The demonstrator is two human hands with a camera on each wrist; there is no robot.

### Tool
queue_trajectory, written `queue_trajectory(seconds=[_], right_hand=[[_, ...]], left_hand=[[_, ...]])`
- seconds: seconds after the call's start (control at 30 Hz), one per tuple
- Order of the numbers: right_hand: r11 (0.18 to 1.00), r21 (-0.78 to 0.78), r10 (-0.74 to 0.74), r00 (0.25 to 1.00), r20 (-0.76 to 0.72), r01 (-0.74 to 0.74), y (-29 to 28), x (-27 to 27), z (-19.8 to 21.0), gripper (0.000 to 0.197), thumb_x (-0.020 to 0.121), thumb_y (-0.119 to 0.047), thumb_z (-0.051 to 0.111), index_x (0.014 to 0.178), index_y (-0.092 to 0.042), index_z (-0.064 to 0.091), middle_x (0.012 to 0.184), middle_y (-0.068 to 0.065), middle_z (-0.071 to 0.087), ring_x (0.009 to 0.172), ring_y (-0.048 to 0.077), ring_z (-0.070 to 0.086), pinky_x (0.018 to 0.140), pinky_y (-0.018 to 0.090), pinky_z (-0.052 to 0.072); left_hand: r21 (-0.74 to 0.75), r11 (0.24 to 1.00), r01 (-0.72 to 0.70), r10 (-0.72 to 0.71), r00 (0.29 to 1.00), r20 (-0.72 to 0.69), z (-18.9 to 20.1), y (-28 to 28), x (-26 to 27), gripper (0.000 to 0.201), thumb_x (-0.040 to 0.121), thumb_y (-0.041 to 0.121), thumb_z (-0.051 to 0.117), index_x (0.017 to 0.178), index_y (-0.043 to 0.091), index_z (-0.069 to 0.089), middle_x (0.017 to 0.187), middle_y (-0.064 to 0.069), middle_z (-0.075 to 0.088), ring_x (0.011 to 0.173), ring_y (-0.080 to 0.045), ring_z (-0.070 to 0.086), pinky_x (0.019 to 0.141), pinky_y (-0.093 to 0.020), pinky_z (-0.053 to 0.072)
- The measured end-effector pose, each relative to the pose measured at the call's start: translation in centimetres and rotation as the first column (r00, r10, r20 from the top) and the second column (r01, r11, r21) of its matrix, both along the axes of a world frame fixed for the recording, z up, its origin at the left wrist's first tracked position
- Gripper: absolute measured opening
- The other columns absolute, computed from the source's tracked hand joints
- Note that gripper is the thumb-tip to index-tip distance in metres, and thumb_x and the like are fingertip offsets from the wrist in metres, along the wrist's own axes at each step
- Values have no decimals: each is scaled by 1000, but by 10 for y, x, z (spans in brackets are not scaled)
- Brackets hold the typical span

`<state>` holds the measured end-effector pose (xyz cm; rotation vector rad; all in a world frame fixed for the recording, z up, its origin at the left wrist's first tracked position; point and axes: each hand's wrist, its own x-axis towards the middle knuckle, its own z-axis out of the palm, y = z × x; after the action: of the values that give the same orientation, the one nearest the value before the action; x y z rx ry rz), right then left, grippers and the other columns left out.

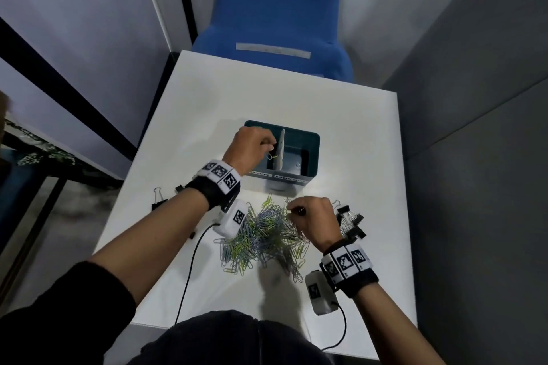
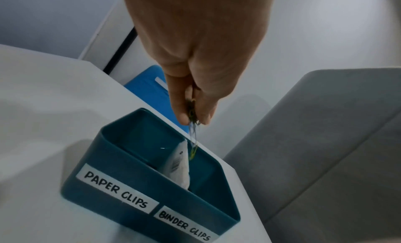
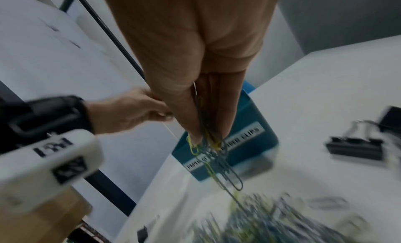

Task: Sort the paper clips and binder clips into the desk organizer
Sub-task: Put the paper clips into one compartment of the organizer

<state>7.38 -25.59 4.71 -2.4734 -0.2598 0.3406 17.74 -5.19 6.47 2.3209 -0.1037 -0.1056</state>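
A teal desk organizer stands mid-table, split by a white divider, labelled PAPER CLIPS left and BINDER CLIPS right. My left hand pinches a few dangling paper clips above it; in the head view they hang just left of the divider. My right hand pinches a bunch of green and dark paper clips just above the paper clip pile. Black binder clips lie right of the pile.
More binder clips lie near the white table's left edge. A blue chair stands behind the table. Cables from the wrist cameras trail over the near edge. Grey walls stand on the right.
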Motion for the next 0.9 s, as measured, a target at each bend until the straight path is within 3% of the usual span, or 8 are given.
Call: queue_trajectory(seconds=[0.1, 0.27, 0.33, 0.4, 0.53, 0.67, 0.8, 0.9], right_hand=[[999, 37, 18, 999, 49, -20, 7, 20, 28, 14, 74, -9, 78, 84, -19, 78, 84, -2, 76, 75, 9, 68, 79, 25, 55], [993, 114, -3, 991, 135, -12, 23, 58, 76, 14, 73, -7, 76, 81, -18, 77, 78, -7, 73, 69, 3, 63, 68, 12, 45], [991, 135, -6, 986, 165, -17, 32, 74, 88, 13, 74, -7, 74, 83, -17, 77, 78, -9, 71, 69, 3, 63, 68, 11, 46], [989, 145, -20, 980, 196, -8, 44, 93, 91, 13, 74, -7, 73, 82, -17, 77, 78, -8, 73, 70, 7, 65, 70, 18, 51], [997, 72, -8, 983, 181, -5, 66, 123, 72, 15, 73, -7, 73, 81, -19, 76, 78, -1, 73, 73, 16, 65, 72, 27, 53], [1000, -1, 12, 999, 41, -12, 74, 128, 46, 30, 74, -17, 79, 103, -18, 70, 91, 3, 70, 79, 18, 63, 75, 29, 54], [999, -45, 21, 999, 41, -19, 61, 93, 19, 35, 75, -23, 78, 107, -20, 65, 98, 0, 69, 85, 19, 63, 77, 33, 54], [980, -150, 122, 991, -62, -130, 41, 47, -14, 32, 80, -25, 75, 110, -19, 65, 105, 4, 69, 91, 22, 65, 80, 33, 54]], left_hand=[[25, 999, -30, 31, 999, -42, -8, 6, -1, 28, 87, 15, 69, 115, 13, 68, 113, -5, 70, 102, -18, 65, 94, -34, 51], [162, 981, -104, 108, 994, -17, -38, 23, -51, 12, 93, 21, 58, 94, 22, 69, 91, 6, 71, 78, -15, 65, 70, -31, 54], [215, 972, -101, 121, 989, -85, -54, 30, -78, 13, 93, 19, 56, 91, 21, 69, 90, 5, 70, 79, -17, 65, 66, -28, 50], [303, 948, -95, 147, 978, -151, -71, 37, -101, 16, 92, 20, 56, 99, 20, 69, 99, 2, 70, 86, -20, 65, 69, -29, 49], [433, 900, -45, 177, 947, -269, -90, 41, -137, 27, 92, 28, 52, 115, 18, 60, 108, -7, 63, 96, -28, 61, 75, -36, 51], [507, 858, 86, 136, 913, -386, -104, 44, -158, 50, 93, 44, 49, 130, 12, 43, 120, -10, 46, 106, -29, 54, 78, -39, 50], [455, 879, 143, 93, 884, -458, -111, 40, -163, 92, 81, 62, 60, 145, 10, 21, 138, -12, 31, 124, -30, 38, 91, -43, 46], [467, 855, 227, 20, 884, -467, -113, 31, -165, 108, 73, 68, 64, 149, 13, 12, 146, -11, 23, 130, -30, 30, 94, -44, 44]])
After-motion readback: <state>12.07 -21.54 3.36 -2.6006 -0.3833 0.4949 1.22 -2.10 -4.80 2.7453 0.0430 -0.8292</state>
